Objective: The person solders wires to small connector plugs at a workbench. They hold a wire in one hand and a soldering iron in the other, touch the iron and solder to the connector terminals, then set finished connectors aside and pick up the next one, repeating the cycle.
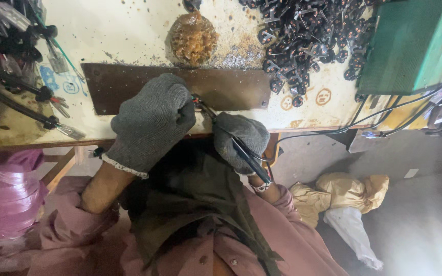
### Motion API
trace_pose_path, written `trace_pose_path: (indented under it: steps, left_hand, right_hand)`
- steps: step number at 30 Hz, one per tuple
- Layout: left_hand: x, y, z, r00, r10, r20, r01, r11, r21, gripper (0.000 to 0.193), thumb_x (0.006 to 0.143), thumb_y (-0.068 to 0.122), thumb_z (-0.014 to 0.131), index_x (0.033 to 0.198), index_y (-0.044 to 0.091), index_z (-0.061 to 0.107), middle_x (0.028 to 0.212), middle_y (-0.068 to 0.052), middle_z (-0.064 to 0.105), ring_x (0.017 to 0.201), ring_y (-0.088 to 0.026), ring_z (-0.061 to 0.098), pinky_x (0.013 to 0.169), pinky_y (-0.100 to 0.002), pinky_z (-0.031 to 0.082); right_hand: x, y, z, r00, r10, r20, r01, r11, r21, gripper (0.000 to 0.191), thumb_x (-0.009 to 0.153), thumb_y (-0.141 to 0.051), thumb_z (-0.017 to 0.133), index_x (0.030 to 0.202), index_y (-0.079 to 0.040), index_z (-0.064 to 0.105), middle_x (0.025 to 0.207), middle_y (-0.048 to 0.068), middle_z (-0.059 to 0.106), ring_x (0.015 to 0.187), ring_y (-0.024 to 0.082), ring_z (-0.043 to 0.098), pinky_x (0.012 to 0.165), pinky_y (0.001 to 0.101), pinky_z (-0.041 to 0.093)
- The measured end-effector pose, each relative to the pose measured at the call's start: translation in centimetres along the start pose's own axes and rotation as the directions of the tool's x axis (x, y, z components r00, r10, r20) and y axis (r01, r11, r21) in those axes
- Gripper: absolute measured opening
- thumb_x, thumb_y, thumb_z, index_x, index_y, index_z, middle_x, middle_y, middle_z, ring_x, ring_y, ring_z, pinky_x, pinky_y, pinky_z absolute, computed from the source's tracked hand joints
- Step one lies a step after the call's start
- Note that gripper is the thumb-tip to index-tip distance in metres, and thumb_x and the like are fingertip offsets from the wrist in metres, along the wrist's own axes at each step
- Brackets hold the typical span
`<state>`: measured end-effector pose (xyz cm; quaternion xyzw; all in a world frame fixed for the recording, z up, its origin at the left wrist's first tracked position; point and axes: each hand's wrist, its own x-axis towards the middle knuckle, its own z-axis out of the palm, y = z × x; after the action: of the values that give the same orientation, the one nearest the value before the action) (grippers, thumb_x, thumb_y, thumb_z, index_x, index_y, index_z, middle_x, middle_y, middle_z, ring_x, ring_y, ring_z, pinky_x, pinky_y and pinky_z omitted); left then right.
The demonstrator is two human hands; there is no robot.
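Fingers of left hand pinching small part, soldering iron tip touching it

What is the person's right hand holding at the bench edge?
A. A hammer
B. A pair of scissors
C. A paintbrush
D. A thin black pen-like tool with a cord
D: the gloved right hand grips a slim black tool like a pen, tip pointing toward the left hand over the brown plate, with a cord trailing from its back end.
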<state>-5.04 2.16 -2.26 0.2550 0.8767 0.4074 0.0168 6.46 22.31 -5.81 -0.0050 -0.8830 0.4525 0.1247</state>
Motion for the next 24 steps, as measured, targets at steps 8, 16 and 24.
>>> trace_pose_path:
  steps: [8, 16, 24]
  left_hand:
    - [-0.7, 0.6, 0.1, 0.995, -0.096, 0.036, 0.099, 0.991, -0.091, 0.028, 0.084, 0.022, 0.08, 0.102, 0.008, 0.063, 0.11, -0.011, 0.066, 0.102, -0.035, 0.066, 0.081, -0.044, 0.056]
    - [-1.5, 0.6, 0.7, 0.992, -0.11, 0.062, 0.11, 0.994, 0.007, 0.026, 0.087, 0.015, 0.077, 0.11, 0.01, 0.068, 0.115, -0.01, 0.067, 0.101, -0.033, 0.067, 0.077, -0.042, 0.056]
    - [-1.1, 0.3, -0.1, 0.998, -0.045, 0.037, 0.046, 0.998, -0.035, 0.014, 0.093, 0.012, 0.073, 0.105, 0.01, 0.065, 0.118, -0.01, 0.067, 0.108, -0.031, 0.069, 0.085, -0.041, 0.058]
  right_hand:
    - [1.0, 1.1, -1.5, 0.867, -0.283, 0.41, 0.377, 0.911, -0.169, 0.031, 0.075, -0.021, 0.085, 0.103, -0.013, 0.074, 0.093, 0.007, 0.076, 0.071, 0.027, 0.071, 0.058, 0.04, 0.051]
    - [1.8, 0.7, -1.6, 0.882, -0.287, 0.373, 0.334, 0.94, -0.068, 0.032, 0.08, -0.021, 0.086, 0.107, -0.011, 0.072, 0.093, 0.007, 0.073, 0.075, 0.027, 0.073, 0.062, 0.0375, 0.055]
    - [2.4, -0.3, -1.2, 0.93, -0.256, 0.264, 0.259, 0.966, 0.024, 0.03, 0.084, -0.016, 0.083, 0.11, -0.01, 0.069, 0.09, 0.006, 0.073, 0.078, 0.028, 0.074, 0.067, 0.0373, 0.057]
